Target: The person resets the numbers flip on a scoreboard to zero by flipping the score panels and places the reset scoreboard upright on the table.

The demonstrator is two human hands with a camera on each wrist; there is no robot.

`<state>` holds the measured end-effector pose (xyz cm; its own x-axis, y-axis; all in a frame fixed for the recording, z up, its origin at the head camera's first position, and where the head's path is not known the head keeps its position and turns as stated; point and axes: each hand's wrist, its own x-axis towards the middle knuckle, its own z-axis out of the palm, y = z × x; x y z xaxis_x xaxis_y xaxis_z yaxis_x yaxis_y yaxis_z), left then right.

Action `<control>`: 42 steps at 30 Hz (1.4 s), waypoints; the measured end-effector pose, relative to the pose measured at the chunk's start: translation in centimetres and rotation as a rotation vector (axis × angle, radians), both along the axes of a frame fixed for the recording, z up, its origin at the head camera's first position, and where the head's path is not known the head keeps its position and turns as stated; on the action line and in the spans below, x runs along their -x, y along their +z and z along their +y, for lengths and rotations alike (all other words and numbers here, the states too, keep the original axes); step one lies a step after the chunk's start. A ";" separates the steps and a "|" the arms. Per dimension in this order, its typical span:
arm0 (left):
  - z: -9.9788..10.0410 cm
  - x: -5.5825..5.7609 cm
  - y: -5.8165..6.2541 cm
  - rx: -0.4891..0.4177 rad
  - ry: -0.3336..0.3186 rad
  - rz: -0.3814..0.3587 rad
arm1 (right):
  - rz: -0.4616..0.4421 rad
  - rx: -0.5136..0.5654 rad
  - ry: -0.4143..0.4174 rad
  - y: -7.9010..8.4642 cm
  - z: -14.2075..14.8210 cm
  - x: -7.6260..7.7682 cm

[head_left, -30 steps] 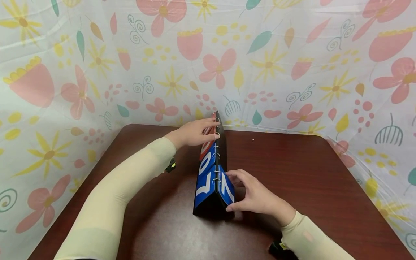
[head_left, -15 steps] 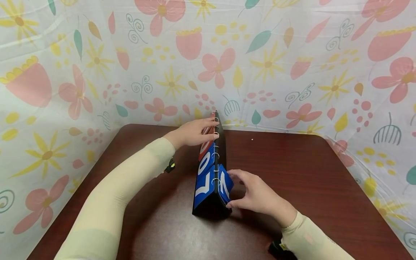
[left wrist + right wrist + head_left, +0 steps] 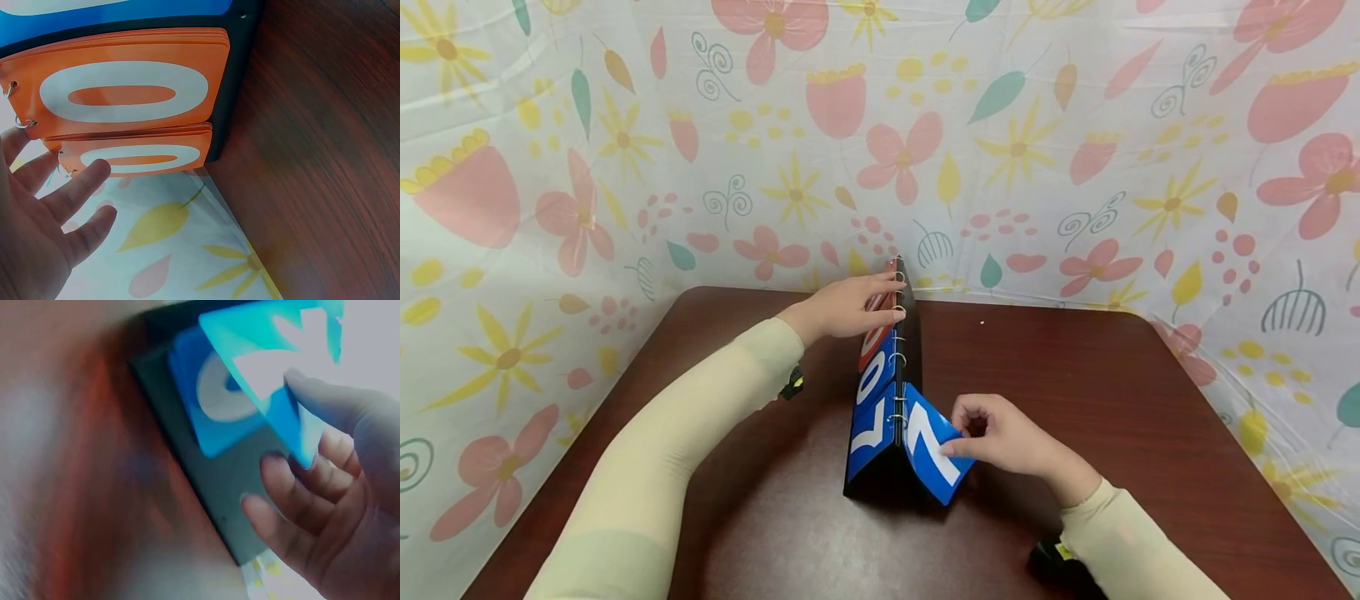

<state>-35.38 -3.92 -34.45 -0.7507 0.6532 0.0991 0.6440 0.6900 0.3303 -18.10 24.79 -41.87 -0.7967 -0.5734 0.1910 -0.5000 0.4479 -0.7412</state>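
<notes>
flip board (image 3: 913,354): standing mid-scene on the surface (image 3: 1045,375), long and tent-shaped, stretched from near to far, with smooth black sides sloping from a narrow ridge.

rings (image 3: 898,417): thin, round, silvery metal, spaced along the ridge and threaded through card holes.

right hand (image 3: 1007,437): at the near right of the board, pinching the loose edge of the held card (image 3: 938,446) between thumb and finger, with the other fingers loosely bent.

held card: flat, glossy blue, with a bold white angular numeral; tilted out from the right side of the board, hung from the rings at the near end.

left hand (image 3: 850,308): laid over the far part of the ridge from the left, with fingers apart and loosely extended, gripping nothing.

orange cards (image 3: 125,115): on the left side, toward the far end, in two thick stacks with layered edges, each printed with a white oval zero.

blue cards (image 3: 871,408): near end of the left side, shiny, with white numerals.

surface: dark reddish-brown, wood-grained, with a soft sheen at the near side and rounded far corners.

sleeves (image 3: 700,400): pale cream, close-fitting, stretchy-looking.

backdrop (image 3: 1037,167): thin white cloth, lightly wrinkled, printed with pink, yellow and teal flowers and leaves.
</notes>
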 end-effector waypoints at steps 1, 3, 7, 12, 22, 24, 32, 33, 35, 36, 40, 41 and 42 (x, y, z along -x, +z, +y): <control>0.0 0.0 0.0 -0.001 -0.001 -0.001 | -0.015 0.018 0.023 -0.1 0.3 0.3; 0.0 0.0 0.0 -0.002 -0.002 -0.004 | -0.048 0.046 0.079 -0.2 0.9 0.7; 0.0 0.0 0.0 -0.002 0.000 -0.009 | -0.093 0.069 0.173 -0.2 1.2 1.1; 0.0 -0.1 0.0 -0.008 0.002 -0.013 | -0.090 0.061 0.191 -0.3 1.1 1.2; 0.0 -0.2 0.0 -0.015 -0.003 -0.019 | -0.278 0.117 0.274 -0.3 2.1 1.5; 0.0 -0.2 0.0 -0.015 -0.001 -0.020 | -0.259 0.112 0.282 -0.3 2.2 1.6; -0.1 -0.2 0.0 -0.024 -0.007 -0.023 | -0.230 0.086 0.252 -0.3 2.5 1.7; -0.1 -0.1 0.0 -0.024 -0.008 -0.023 | -0.236 0.092 0.247 -0.2 2.6 1.8; -0.1 -0.2 0.1 -0.025 -0.011 -0.024 | -0.251 0.108 0.228 0.0 2.8 1.8; -0.1 -0.2 0.1 -0.027 -0.012 -0.026 | -0.257 0.121 0.220 0.1 2.9 1.8; -0.2 -0.2 0.1 -0.030 -0.012 -0.031 | -0.311 0.199 0.191 0.9 3.5 1.7; -0.2 -0.2 0.1 -0.032 -0.012 -0.033 | -0.327 0.227 0.193 1.2 3.7 1.7; -0.2 -0.2 0.1 -0.032 -0.011 -0.033 | -0.344 0.258 0.198 1.4 3.8 1.7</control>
<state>-35.19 -4.12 -34.34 -0.7465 0.6585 0.0953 0.6400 0.6714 0.3737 -19.78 28.62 -40.47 -0.7187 -0.6894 0.0911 -0.2631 0.1483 -0.9533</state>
